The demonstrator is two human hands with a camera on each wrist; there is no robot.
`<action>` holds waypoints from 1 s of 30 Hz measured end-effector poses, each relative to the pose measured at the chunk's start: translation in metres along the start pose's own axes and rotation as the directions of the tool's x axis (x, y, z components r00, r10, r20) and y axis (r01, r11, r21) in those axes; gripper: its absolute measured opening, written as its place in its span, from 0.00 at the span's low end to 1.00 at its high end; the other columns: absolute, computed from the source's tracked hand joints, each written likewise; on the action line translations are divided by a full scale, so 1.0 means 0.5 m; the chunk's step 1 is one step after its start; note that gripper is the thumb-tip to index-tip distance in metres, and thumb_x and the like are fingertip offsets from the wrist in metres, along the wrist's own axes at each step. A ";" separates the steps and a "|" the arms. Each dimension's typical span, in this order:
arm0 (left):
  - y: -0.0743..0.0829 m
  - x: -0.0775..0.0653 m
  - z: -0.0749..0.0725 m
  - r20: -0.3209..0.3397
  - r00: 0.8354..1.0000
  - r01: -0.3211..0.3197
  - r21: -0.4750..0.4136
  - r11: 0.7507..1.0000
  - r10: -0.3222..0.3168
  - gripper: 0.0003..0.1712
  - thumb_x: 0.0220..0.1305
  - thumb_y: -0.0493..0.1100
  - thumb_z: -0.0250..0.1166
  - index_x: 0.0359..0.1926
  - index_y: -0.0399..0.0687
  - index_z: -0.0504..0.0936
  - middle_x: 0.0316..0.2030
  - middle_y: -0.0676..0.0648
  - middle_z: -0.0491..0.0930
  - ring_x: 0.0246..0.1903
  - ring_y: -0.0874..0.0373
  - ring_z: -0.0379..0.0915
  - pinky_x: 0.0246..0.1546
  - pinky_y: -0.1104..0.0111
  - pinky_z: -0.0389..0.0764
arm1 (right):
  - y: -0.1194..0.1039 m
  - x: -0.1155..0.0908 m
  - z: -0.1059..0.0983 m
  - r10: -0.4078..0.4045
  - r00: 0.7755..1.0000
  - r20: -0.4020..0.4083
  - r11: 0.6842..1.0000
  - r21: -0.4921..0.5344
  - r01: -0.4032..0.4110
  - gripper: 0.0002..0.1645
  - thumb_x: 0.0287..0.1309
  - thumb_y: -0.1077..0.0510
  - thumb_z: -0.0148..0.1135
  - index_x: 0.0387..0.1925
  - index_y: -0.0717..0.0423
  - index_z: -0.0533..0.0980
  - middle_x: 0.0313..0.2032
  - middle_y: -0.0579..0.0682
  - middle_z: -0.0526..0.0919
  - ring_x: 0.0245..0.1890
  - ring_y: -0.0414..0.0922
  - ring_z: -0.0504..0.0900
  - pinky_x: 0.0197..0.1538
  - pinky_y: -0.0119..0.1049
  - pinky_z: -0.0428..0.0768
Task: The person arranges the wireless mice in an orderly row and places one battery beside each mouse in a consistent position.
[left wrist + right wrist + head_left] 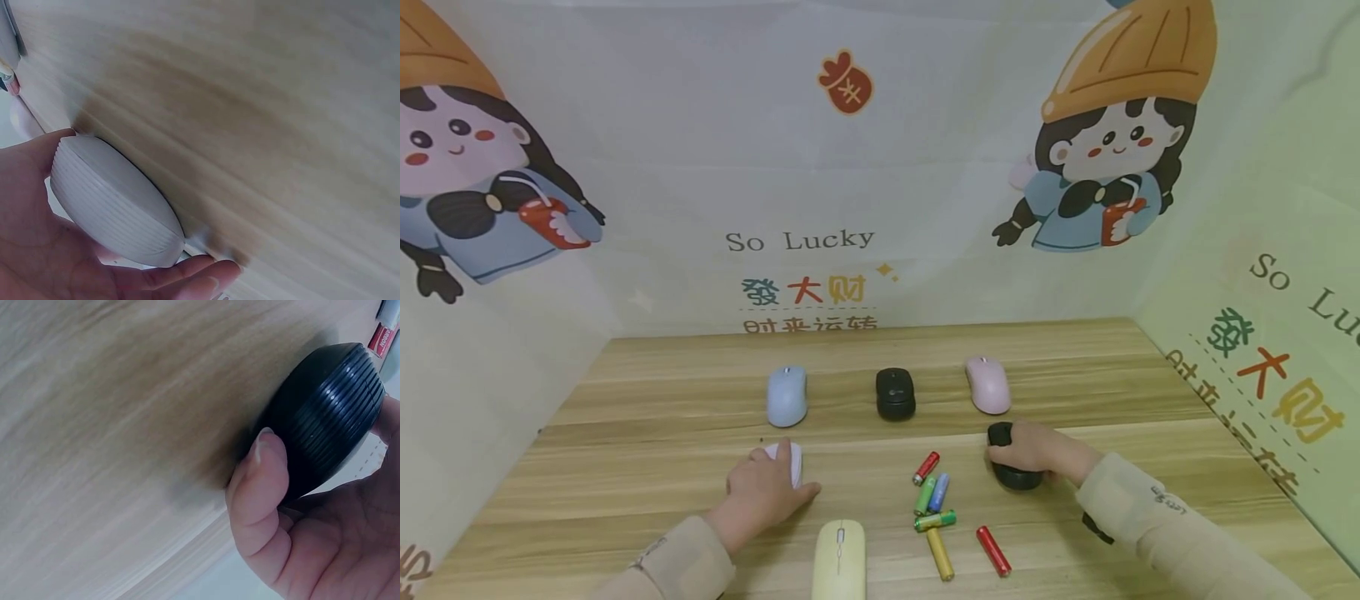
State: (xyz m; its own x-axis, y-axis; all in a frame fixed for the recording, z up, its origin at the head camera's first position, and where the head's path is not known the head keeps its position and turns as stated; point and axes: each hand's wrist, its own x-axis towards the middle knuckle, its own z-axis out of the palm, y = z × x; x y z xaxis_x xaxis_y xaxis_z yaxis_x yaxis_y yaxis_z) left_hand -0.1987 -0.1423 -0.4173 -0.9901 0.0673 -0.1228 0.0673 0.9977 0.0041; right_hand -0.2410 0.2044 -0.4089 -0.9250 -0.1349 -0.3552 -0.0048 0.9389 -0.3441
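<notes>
My left hand [765, 492] lies over a pale lavender-white computer mouse [119, 200], thumb on one side and fingers on the other; a finger runs along its top in the head view. The ridged end of that mouse faces the palm. On the right, my right hand [1033, 447] grips a black computer mouse [325, 419] with ribbed sides, its digits curled around the body. Both mice are at the wooden tabletop. Much of the lavender-white one is hidden under the hand in the head view.
Behind the hands stand a blue mouse [787, 397], another black mouse [896, 394] and a pink mouse [988, 386]. A yellow mouse [839, 558] sits at the front. Between the hands lie several batteries, including a red battery [993, 551] and a yellow battery [940, 555]. Printed cloth [700, 167] walls the table.
</notes>
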 end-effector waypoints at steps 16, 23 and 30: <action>0.002 -0.002 -0.001 0.001 1.000 0.007 0.001 1.000 -0.007 0.49 0.53 0.67 0.58 0.63 0.35 0.61 0.41 0.24 0.71 0.27 0.43 0.73 0.20 0.58 0.75 | 0.001 -0.011 -0.012 -0.046 0.999 0.009 0.998 -0.052 0.047 0.42 0.54 0.37 0.54 0.51 0.74 0.67 0.39 0.62 0.77 0.35 0.52 0.77 0.35 0.44 0.77; 0.003 -0.002 -0.003 0.004 1.000 0.005 0.009 1.000 -0.005 0.49 0.53 0.67 0.58 0.63 0.35 0.61 0.42 0.24 0.71 0.26 0.44 0.72 0.20 0.58 0.74 | -0.063 -0.039 -0.055 -0.096 0.992 -0.080 0.980 -0.180 0.080 0.55 0.55 0.29 0.48 0.66 0.69 0.52 0.41 0.62 0.81 0.30 0.50 0.79 0.31 0.44 0.76; 0.003 -0.005 -0.007 0.012 1.000 0.018 0.005 1.000 -0.018 0.49 0.53 0.67 0.58 0.64 0.34 0.60 0.42 0.24 0.71 0.26 0.44 0.73 0.21 0.57 0.75 | -0.210 -0.091 -0.007 -0.374 0.918 -0.131 0.901 -0.285 0.327 0.39 0.58 0.35 0.50 0.59 0.61 0.67 0.40 0.58 0.82 0.31 0.48 0.81 0.27 0.39 0.77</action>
State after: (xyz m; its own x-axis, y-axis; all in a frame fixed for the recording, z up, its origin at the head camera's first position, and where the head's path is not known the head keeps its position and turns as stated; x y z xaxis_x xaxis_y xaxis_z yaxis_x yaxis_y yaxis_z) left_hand -0.1966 -0.1411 -0.4136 -0.9896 0.0490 -0.1350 0.0499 0.9987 -0.0031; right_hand -0.1995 0.1130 -0.3535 -0.8971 -0.4338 -0.0840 -0.4148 0.8923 -0.1779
